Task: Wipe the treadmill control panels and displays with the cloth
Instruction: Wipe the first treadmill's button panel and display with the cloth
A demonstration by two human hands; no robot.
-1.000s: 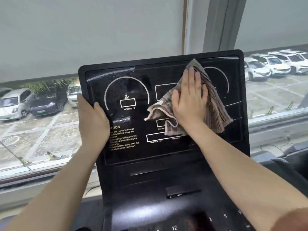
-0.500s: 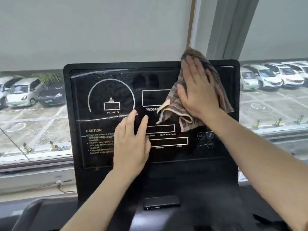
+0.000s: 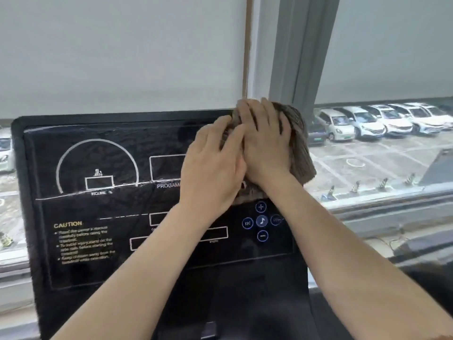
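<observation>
The black treadmill display panel (image 3: 103, 217) stands upright in front of me, with white gauge outlines, a yellow CAUTION text and round blue buttons (image 3: 261, 221). A brown striped cloth (image 3: 300, 153) lies bunched over the panel's upper right corner. My right hand (image 3: 266, 146) presses flat on the cloth with fingers straight, fingertips at the top edge. My left hand (image 3: 213, 168) lies beside it, its fingers stretched onto the cloth's left part and touching the right hand. Most of the cloth is hidden under both hands.
Behind the panel is a window with a lowered grey blind (image 3: 122, 52) and a grey frame post (image 3: 301, 45). Parked cars (image 3: 367, 123) show outside at the right. The treadmill's dark lower console (image 3: 245, 303) runs down below the panel.
My left hand has gone from the panel's middle up and right onto the cloth beside my right hand. The right hand has slid the cloth up to the top right corner.
</observation>
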